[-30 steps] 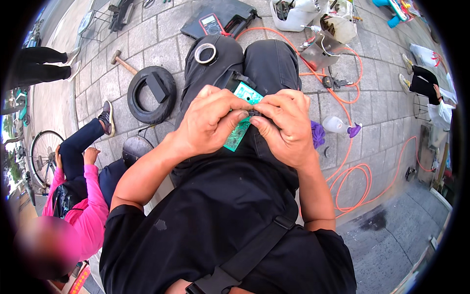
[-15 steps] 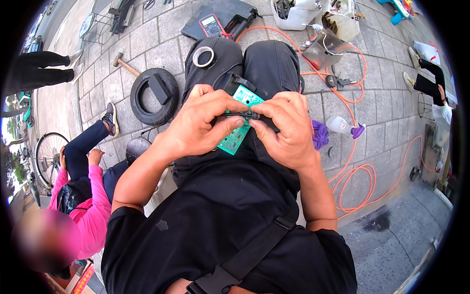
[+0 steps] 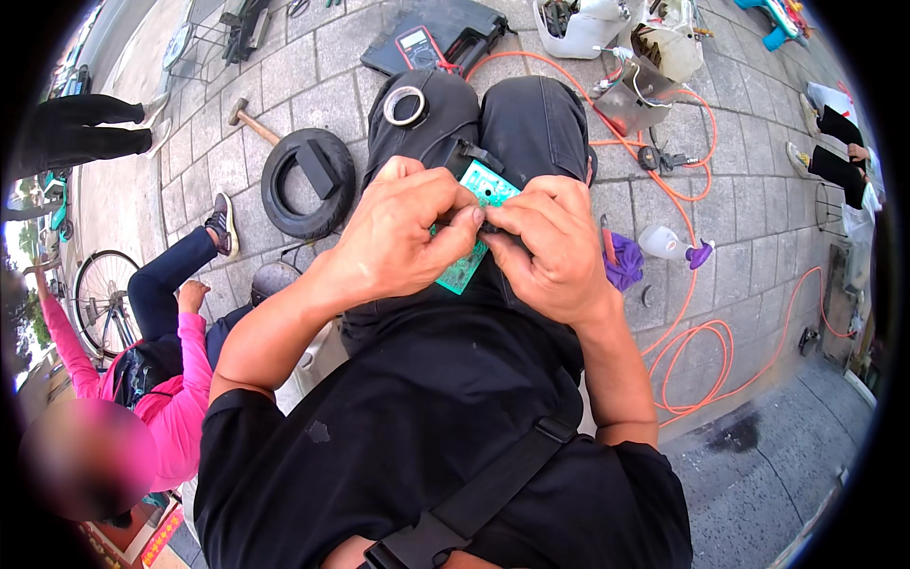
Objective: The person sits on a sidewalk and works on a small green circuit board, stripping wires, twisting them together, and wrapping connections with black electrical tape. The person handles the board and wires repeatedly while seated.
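A green circuit board [image 3: 462, 272] lies slanted across my lap between my two hands, its upper end showing beyond my fingers. Over its middle, my left hand [image 3: 403, 228] is closed, thumb and forefinger tips pinched together; what they hold is hidden. Close against it, my right hand [image 3: 557, 248] pinches a small black part [image 3: 488, 227] at the board's edge; the fingers cover most of it. A roll of tape [image 3: 406, 106] rests on my left thigh, beside a thin black cable [image 3: 444, 139] running toward the board.
Ahead lies a black case [image 3: 464, 24] with a red multimeter [image 3: 417, 45]. On the left are a tyre [image 3: 275, 194], a hammer [image 3: 256, 125] and a seated person in pink [image 3: 190, 417]. An orange hose [image 3: 684, 223], spray bottle [image 3: 664, 243] and purple cloth [image 3: 623, 264] lie right.
My left thumb has moved up to meet the forefinger, and the black part between my hands is more covered. The seated person's far arm has reached out toward the left.
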`<state>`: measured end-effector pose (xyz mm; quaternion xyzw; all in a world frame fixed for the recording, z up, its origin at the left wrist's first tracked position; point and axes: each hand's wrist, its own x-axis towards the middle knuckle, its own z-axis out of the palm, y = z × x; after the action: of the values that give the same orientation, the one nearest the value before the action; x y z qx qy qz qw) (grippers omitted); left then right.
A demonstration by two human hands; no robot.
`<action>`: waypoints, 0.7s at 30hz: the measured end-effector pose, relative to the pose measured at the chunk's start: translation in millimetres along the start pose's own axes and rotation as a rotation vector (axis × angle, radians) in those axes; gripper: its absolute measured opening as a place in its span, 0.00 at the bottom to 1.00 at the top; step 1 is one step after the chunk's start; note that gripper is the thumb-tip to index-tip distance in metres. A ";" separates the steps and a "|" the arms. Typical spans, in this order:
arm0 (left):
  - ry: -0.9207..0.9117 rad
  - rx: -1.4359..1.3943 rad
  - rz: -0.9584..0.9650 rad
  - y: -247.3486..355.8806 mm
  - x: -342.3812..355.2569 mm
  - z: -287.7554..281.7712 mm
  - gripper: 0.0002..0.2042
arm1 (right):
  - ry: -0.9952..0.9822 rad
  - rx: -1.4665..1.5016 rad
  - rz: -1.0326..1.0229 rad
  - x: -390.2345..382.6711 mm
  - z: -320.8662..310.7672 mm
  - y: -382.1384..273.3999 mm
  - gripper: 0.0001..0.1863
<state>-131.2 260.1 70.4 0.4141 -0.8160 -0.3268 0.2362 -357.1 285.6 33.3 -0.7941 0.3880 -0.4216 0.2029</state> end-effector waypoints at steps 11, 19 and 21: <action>-0.139 -0.548 -0.467 0.0 -1.9 -4.5 0.15 | -0.022 0.069 0.062 4.1 -0.4 -3.5 0.18; -0.217 -0.747 -0.574 -4.3 -1.5 -12.4 0.14 | -0.065 0.068 0.055 9.4 -2.0 -0.8 0.17; -0.230 -0.721 -0.523 -1.5 -1.3 -14.2 0.13 | -0.074 0.072 0.051 10.0 -1.3 -0.9 0.17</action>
<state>-120.3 255.8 78.7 0.4586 -0.5393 -0.6823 0.1826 -354.4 278.3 39.7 -0.7911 0.3850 -0.4002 0.2565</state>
